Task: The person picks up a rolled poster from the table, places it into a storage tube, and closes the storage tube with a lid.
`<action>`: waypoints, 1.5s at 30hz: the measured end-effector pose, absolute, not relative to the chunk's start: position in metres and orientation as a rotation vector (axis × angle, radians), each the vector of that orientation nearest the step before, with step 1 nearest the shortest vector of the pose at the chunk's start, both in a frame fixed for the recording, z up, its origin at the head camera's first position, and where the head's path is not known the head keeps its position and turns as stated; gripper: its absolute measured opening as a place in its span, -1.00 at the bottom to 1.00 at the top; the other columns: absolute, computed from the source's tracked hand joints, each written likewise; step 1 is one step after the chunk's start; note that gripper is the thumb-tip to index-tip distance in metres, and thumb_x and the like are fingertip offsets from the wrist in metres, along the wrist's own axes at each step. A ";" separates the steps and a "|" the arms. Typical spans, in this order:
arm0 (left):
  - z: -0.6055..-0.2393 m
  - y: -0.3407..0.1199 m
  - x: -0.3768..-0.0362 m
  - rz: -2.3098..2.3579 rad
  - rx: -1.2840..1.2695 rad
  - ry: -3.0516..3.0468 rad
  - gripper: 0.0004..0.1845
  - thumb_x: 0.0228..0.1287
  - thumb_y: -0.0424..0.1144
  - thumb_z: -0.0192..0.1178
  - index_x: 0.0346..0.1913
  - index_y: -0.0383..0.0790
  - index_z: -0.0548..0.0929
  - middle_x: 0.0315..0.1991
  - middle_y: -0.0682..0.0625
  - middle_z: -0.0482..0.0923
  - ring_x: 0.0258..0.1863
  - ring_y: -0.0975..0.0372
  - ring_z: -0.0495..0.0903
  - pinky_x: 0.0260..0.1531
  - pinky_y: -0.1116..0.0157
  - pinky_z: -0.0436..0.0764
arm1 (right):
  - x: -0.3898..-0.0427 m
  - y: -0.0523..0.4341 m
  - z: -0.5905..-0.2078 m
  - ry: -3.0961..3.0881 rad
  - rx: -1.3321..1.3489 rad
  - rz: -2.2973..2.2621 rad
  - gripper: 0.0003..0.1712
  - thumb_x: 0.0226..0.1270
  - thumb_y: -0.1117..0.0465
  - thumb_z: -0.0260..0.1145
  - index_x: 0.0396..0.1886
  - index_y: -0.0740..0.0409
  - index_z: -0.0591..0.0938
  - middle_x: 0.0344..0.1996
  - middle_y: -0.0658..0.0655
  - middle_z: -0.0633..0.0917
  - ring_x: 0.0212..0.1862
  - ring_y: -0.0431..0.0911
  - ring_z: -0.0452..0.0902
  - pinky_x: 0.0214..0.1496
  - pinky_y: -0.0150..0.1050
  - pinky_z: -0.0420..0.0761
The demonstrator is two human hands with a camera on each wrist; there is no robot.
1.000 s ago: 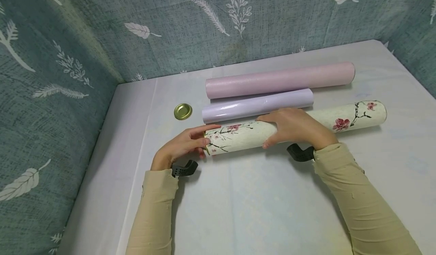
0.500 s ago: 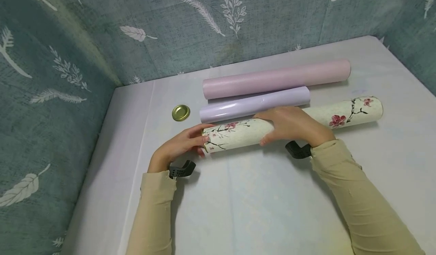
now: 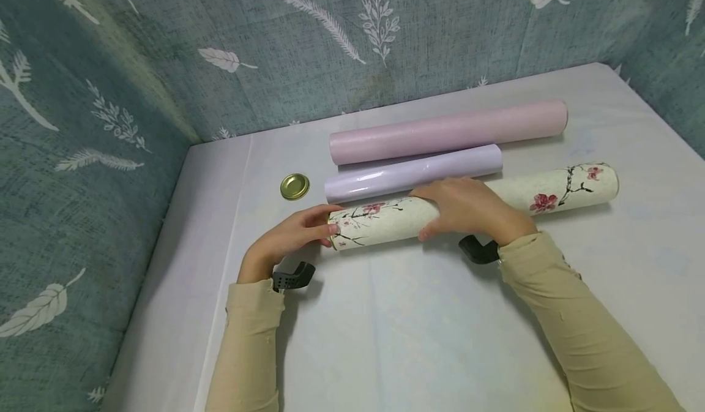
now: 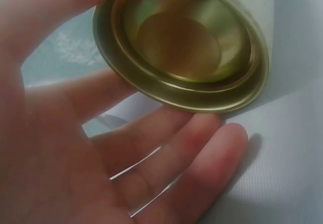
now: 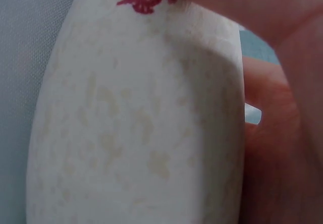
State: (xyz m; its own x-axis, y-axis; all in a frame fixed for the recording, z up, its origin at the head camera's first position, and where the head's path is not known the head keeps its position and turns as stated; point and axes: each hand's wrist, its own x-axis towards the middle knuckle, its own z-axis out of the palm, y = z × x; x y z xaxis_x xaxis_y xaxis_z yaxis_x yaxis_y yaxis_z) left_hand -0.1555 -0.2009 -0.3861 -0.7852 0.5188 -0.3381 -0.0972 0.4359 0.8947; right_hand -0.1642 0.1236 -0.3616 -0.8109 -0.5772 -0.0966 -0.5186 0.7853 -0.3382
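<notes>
A cream tube (image 3: 396, 225) with red blossoms and dark branches lies across the middle of the table. My left hand (image 3: 292, 231) holds its left end, thumb at the near side and fingers at the far side. In the left wrist view a gold metal lid (image 4: 186, 42) sits in that end, facing the palm, with the thumb and fingers around its rim. My right hand (image 3: 468, 207) grips the tube from above near its middle. In the right wrist view the tube's pale mottled side (image 5: 131, 113) fills most of the picture, the thumb across its top.
Just behind the tube lies a shorter glossy lilac roll (image 3: 418, 173), and beyond it a longer pink roll (image 3: 451, 131). A loose gold lid (image 3: 294, 187) lies left of them. Patterned green cloth (image 3: 308, 51) hangs behind the white-covered table (image 3: 418, 338).
The left-hand fingers shift slightly at the tube's end. The right hand keeps its hold on the middle, and the tube stays almost in place while the head view moves a little.
</notes>
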 end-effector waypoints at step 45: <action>-0.400 -0.172 -0.169 1.568 -0.005 2.544 -0.43 0.22 0.03 0.07 0.19 -0.24 0.34 0.08 -0.07 0.40 -0.06 0.17 0.47 -0.22 0.26 0.51 | -0.194 0.152 -0.313 2.835 -0.755 -0.732 -0.23 0.14 -0.23 0.15 0.29 0.00 0.26 0.16 0.16 0.39 0.19 0.04 0.25 0.18 0.00 0.19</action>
